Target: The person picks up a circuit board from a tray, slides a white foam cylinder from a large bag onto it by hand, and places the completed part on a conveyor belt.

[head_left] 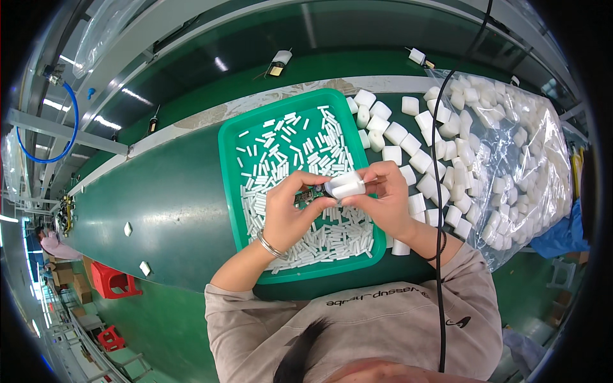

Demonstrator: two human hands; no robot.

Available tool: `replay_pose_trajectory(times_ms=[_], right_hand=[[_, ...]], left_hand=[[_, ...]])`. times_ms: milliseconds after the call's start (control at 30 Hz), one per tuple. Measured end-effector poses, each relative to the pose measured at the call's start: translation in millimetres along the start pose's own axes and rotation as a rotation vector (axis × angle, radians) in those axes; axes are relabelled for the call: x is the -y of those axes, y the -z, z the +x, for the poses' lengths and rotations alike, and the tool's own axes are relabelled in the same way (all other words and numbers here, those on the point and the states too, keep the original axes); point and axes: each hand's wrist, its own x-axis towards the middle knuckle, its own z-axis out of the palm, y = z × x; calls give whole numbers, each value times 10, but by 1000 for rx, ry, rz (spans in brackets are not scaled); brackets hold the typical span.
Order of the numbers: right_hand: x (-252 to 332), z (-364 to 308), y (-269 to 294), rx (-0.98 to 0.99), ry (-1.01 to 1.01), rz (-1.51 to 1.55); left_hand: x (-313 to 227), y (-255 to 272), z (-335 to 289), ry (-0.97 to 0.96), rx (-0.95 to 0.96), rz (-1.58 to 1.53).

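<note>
Above the tray, my left hand [290, 207] pinches a small green circuit board [309, 195] by its edges. My right hand [388, 195] grips a white sleeve [347, 185], shaped like a short cylinder, at the board's right end. The sleeve and the board touch; how far one sits inside the other is hidden by my fingers. Under both hands lies a green plastic tray [230, 185] holding a great many short white tubes [281, 150]. Several more white sleeves [396, 133] lie loose on the bench just right of the tray.
A clear plastic bag [543, 153] full of white sleeves spills open at the right. A black cable [439, 255] hangs down past my right arm. Beyond the bench edge, assemblies with white sleeves [281, 59] lie on a green surface. Two white pieces [128, 228] rest on the left bench.
</note>
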Motion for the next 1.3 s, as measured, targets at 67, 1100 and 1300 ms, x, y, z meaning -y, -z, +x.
replay_pose_trajectory(times_ms=[67, 1100, 1300], right_hand=[[-13, -14, 4, -11, 61, -46], [37, 79, -121, 251, -138, -378], [33, 58, -211, 360, -71, -437]], left_hand=[[-32, 9, 22, 78, 53, -85], [1487, 1697, 1440, 369, -645, -13], [2440, 3001, 1530, 295, -1058, 449]])
